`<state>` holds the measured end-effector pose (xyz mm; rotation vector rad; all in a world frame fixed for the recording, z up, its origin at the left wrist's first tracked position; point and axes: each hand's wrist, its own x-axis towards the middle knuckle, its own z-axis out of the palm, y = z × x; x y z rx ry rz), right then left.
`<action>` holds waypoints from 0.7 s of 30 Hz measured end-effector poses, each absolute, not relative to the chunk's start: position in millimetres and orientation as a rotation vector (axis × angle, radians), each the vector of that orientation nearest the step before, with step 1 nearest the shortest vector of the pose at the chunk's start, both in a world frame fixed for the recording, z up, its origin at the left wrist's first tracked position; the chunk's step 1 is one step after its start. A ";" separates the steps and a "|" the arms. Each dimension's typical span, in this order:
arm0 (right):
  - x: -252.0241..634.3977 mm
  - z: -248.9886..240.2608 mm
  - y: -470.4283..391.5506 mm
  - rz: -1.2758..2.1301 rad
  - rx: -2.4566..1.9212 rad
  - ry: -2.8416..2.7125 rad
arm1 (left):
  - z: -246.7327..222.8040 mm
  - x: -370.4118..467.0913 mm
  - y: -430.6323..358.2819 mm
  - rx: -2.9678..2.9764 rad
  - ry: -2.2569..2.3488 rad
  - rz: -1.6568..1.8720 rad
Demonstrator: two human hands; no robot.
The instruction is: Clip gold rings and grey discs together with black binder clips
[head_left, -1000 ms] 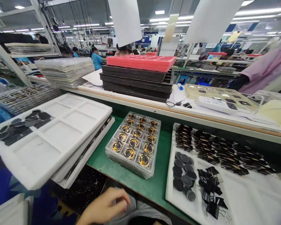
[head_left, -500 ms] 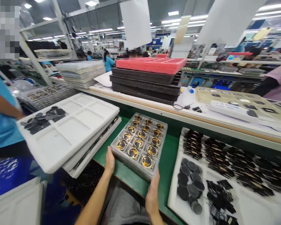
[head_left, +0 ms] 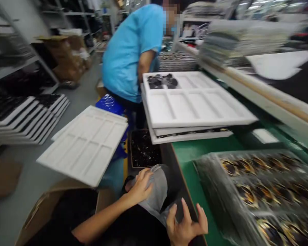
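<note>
My left hand (head_left: 141, 187) is over my grey-clad knee (head_left: 160, 188), fingers loosely spread, holding nothing. Whether it touches the cloth I cannot tell. Beside the bench edge my right hand (head_left: 186, 225) is raised with its fingers apart and bent, also without anything in it. To its right, on the green bench top (head_left: 192, 153), stands a stack of clear plastic trays (head_left: 210, 184), blurred by motion. Rows of round dark parts with gold rims (head_left: 246, 195) sit in the top tray. Both hands are apart from the stack.
White compartment trays (head_left: 195, 104) are stacked on the bench, the top one holding black discs (head_left: 163, 82). Another white tray (head_left: 84, 147) leans at left above a cardboard box (head_left: 38, 212). A dark-filled bin (head_left: 145, 150) stands below. A person in a blue shirt (head_left: 133, 51) bends nearby.
Both hands have let go of the clear tray stack, which stays on the bench. The view has swung left, bringing the leaning white trays, shelves and the person in blue into fuller view.
</note>
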<state>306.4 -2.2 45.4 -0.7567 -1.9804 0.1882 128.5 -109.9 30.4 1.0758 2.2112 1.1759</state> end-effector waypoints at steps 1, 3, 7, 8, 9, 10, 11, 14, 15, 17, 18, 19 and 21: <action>296.6 46.8 -2.2 0.199 -0.671 -2.016 | 18.1 130.7 -151.9 0.919 2.247 1.141; 275.5 40.9 -2.1 0.405 -0.578 -2.114 | 3.1 137.2 -230.9 0.641 2.322 1.192; 238.7 -9.7 -15.2 0.937 -0.543 -2.343 | 9.1 128.8 -335.2 -0.105 2.757 1.579; 231.8 -25.5 -23.0 1.035 -0.531 -2.397 | 12.7 117.5 -347.0 -0.407 2.787 1.720; 225.8 -40.0 -32.4 1.094 -0.509 -2.452 | 14.8 102.6 -353.6 -0.727 2.731 1.860; 220.5 -52.1 -42.9 1.115 -0.479 -2.500 | 14.7 85.2 -355.8 -1.053 2.589 1.978; 215.9 -61.3 -53.9 1.109 -0.446 -2.539 | 12.3 66.6 -354.8 -1.238 2.470 2.021; 205.0 -73.3 -82.6 1.094 -0.291 -2.632 | -4.3 17.5 -343.9 -1.360 2.236 2.080; 202.1 -74.0 -88.8 1.124 -0.226 -2.640 | -9.8 6.8 -341.2 -1.352 2.201 2.093; 197.2 -73.7 -94.3 1.234 -0.123 -2.626 | -15.6 -3.4 -341.0 -1.355 2.194 2.102; 195.0 -72.9 -93.6 1.312 -0.089 -2.604 | -14.7 -4.0 -343.6 -1.361 2.220 2.100; 193.0 -71.4 -90.6 1.398 -0.074 -2.569 | -11.3 -2.7 -347.7 -1.365 2.259 2.095; 188.7 -64.3 -79.1 1.562 -0.104 -2.478 | 1.0 0.1 -357.2 -1.362 2.352 2.073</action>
